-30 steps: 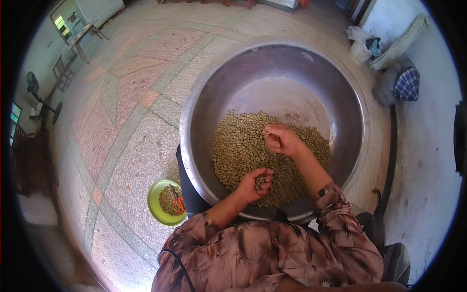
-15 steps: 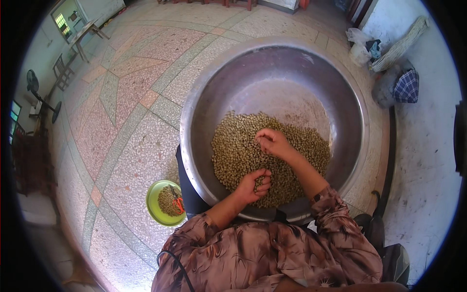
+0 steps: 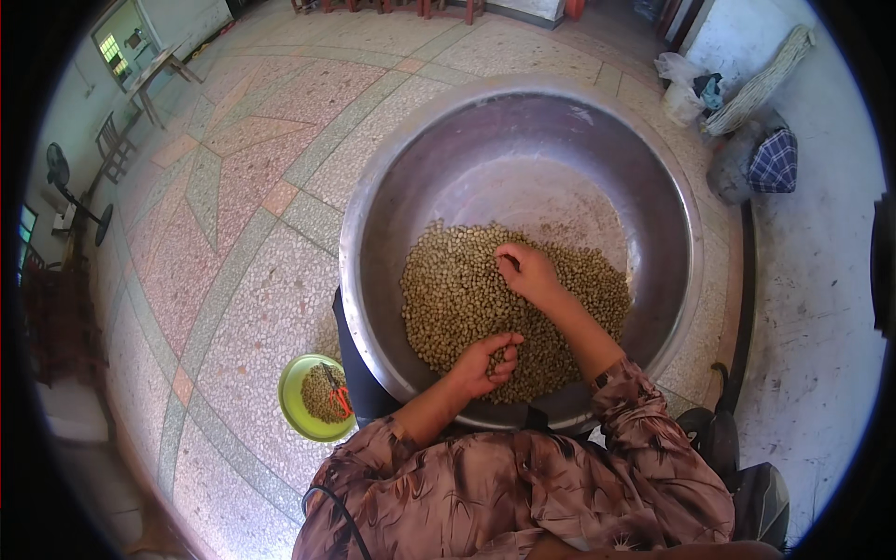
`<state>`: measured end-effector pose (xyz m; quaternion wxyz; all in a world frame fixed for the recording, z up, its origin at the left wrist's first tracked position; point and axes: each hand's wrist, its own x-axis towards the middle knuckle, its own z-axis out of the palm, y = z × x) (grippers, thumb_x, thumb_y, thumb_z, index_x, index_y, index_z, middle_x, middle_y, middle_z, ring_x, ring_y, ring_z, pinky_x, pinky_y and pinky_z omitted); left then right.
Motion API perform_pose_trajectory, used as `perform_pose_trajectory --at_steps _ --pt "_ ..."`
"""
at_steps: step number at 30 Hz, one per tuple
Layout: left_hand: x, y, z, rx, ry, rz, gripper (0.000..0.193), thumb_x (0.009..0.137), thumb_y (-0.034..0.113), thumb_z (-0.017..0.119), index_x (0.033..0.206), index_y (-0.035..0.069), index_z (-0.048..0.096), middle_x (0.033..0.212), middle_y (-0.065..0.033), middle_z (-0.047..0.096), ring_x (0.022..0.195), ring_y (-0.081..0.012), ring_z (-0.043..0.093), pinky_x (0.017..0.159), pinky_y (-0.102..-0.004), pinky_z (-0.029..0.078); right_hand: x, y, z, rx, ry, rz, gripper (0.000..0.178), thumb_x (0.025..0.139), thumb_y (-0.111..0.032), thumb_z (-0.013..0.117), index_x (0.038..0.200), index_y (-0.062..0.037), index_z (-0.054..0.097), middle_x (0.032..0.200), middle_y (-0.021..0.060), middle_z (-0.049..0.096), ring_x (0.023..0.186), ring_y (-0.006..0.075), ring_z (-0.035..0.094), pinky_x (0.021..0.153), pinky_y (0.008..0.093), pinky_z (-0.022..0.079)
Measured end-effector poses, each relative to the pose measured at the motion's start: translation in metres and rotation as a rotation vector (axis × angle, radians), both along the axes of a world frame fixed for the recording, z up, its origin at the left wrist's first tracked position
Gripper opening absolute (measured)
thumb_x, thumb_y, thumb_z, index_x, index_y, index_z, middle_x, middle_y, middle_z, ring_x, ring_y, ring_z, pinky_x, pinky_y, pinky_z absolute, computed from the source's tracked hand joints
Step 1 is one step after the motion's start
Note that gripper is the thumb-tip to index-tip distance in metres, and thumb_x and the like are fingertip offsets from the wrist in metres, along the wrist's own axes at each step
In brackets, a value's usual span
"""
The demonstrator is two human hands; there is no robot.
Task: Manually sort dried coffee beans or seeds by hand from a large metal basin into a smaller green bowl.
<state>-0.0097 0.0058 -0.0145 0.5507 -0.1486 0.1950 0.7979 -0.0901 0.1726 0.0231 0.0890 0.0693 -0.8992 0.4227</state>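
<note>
A large, wide metal basin [image 3: 392, 159] sits in front of me, with a heap of small round greenish-tan pods [image 3: 448, 280] spread over its near half. Low in the heap, my left hand [image 3: 483, 366] is curled palm up, and several pods show within its bent fingers. Just above the middle of the heap, my right hand [image 3: 530, 273] has thumb and fingertips pinched together; whatever is between them is too small or hidden to name.
On the floor to the left stands a yellow-green bowl [image 3: 291, 403] holding more pods and a red-handled cutting tool [image 3: 339, 401]. A fan [image 3: 70, 182] is at the far left. Plastic bags [image 3: 683, 91] and a blue checked bundle [image 3: 775, 161] lie by the right wall.
My right hand has shifted slightly within the basin, its fingertips still together. The left hand stays low over the heap, curled as before. The whole view has moved a little.
</note>
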Motion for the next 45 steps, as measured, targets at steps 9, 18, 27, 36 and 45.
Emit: perform_pose_trajectory --at_steps 9,18,27,36,45 --pt "0.0 -0.001 0.001 0.012 0.009 0.017 0.022 0.09 0.021 0.047 0.103 0.003 0.051 0.069 -0.0019 0.049 0.05 -0.0103 0.041 0.037 -0.0205 0.028 -0.029 -0.02 0.001 0.38 0.263 -0.096 0.012 0.079 -0.015 0.058 0.09 -0.0106 0.062 0.08 0.0107 0.059 0.065 0.0293 0.059 0.056 0.039 0.048" --pt "0.002 -0.001 0.001 0.026 0.007 0.018 0.023 0.09 0.022 0.048 0.102 0.003 0.051 0.069 -0.0019 0.049 0.05 -0.0108 0.042 0.037 -0.0212 0.028 -0.027 -0.03 0.003 0.596 0.229 0.005 0.01 0.073 -0.013 0.059 0.081 -0.0064 0.059 0.078 0.0124 0.057 0.065 0.0297 0.059 0.055 0.0399 0.048" --pt "-0.001 -0.002 0.005 0.048 -0.089 0.078 0.022 0.09 0.023 0.046 0.099 0.004 0.052 0.069 -0.0036 0.048 0.051 -0.0129 0.042 0.038 -0.0223 0.03 0.005 0.007 0.032 -0.318 -0.45 0.189 0.015 0.081 -0.017 0.063 0.089 -0.0043 0.063 0.073 0.0001 0.06 0.061 0.0073 0.051 0.053 0.024 0.043" --pt "0.002 0.001 0.01 -0.015 0.006 -0.096 0.02 0.089 0.022 0.047 0.094 0.003 0.053 0.068 -0.0028 0.046 0.047 -0.0099 0.038 0.036 -0.02 0.025 0.02 -0.006 0.018 -0.307 -0.606 0.374 0.015 0.082 -0.015 0.06 0.093 -0.0046 0.063 0.071 0.0006 0.061 0.058 0.0076 0.053 0.053 0.024 0.044" --pt "0.01 0.002 0.01 -0.015 0.271 -0.39 0.024 0.091 0.02 0.049 0.103 0.001 0.054 0.068 -0.0009 0.045 0.044 -0.0065 0.035 0.034 -0.0195 0.022 0.006 -0.089 0.0 0.509 -0.007 0.4 0.021 0.079 -0.017 0.054 0.097 -0.0119 0.061 0.064 0.0116 0.061 0.06 0.0312 0.061 0.054 0.0437 0.047"
